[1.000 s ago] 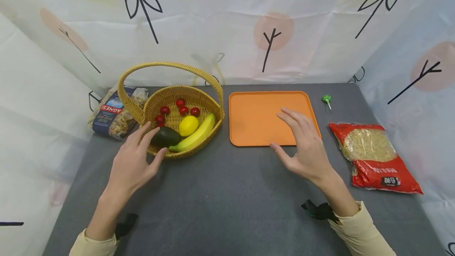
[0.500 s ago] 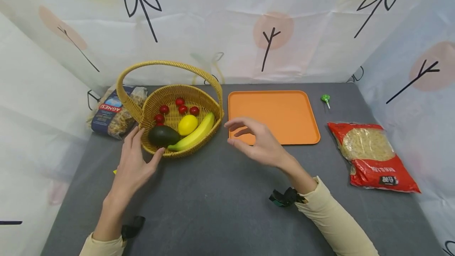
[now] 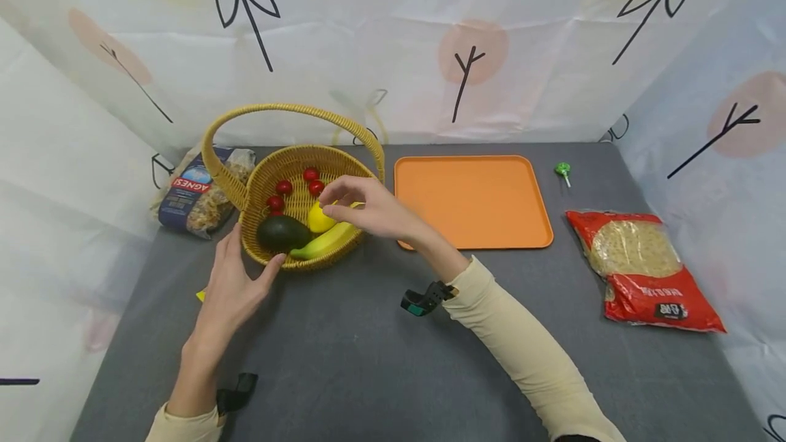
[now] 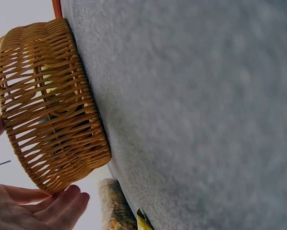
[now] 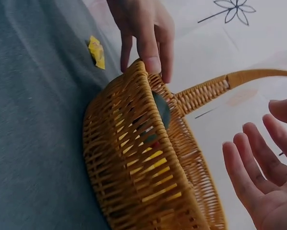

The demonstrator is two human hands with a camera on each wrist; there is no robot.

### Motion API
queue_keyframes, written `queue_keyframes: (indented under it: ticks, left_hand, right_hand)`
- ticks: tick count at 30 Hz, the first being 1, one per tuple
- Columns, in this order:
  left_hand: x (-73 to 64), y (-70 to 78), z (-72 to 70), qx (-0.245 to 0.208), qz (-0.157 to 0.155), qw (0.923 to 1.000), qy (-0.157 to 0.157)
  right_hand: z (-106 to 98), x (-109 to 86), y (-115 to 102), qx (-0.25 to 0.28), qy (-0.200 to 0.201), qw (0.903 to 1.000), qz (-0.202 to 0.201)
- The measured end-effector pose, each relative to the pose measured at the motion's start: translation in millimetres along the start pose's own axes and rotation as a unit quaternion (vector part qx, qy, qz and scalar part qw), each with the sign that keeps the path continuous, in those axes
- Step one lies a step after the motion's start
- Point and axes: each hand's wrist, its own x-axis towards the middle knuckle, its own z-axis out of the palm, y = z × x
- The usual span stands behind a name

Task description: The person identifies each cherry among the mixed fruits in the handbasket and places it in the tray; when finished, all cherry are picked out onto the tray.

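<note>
A yellow wicker basket (image 3: 340, 166) with a tall handle stands at the back left. In it lie a dark avocado (image 3: 282, 233), a banana (image 3: 322, 244), a lemon (image 3: 316, 218) and several small red round fruits (image 3: 311, 174). My left hand (image 3: 230, 292) holds the basket's near left side, its thumb at the front rim and its fingers along the left wall. Over the basket hovers my right hand (image 3: 371, 207), fingers loosely bent and nothing between them. It partly covers the lemon and banana in the head view; the right wrist view shows its fingertips (image 5: 249, 129) apart from the rim.
An orange tray (image 3: 473, 203) lies right of the basket. Farther right are a green lollipop (image 3: 562, 170) and a red bag (image 3: 645, 271) of dry food. Behind the basket's left side leans an AGNESI pasta bag (image 3: 202, 193). A small yellow packet (image 5: 97, 51) lies beside my left hand.
My right hand has swept left from over the orange tray to above the basket. My left hand has settled against the basket's side, and the yellow packet beside it has come into view.
</note>
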Motion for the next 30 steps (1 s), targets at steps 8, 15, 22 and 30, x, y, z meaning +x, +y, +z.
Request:
queue_keyframes:
  ticks: [8, 15, 22, 30]
  left_hand:
    - [1.6, -1.2, 0.7, -0.003, -0.010, 0.9996, -0.027]
    - [0.0, -0.7, 1.1, -0.007, -0.017, 0.9992, -0.036]
    - [0.5, -2.6, 1.0, -0.008, -0.024, 0.9988, -0.042]
    - [1.7, -4.6, 1.9, -0.054, -0.015, 0.9979, -0.034]
  right_hand:
    - [13, 42.3, 11, 0.034, 0.014, 0.9986, 0.038]
    - [17, 64.6, 19, 0.043, 0.044, 0.9934, 0.096]
    - [18, 79.6, 24, 0.046, 0.061, 0.9864, 0.146]
    - [18, 92.4, 30, 0.013, 0.051, 0.9845, 0.167]
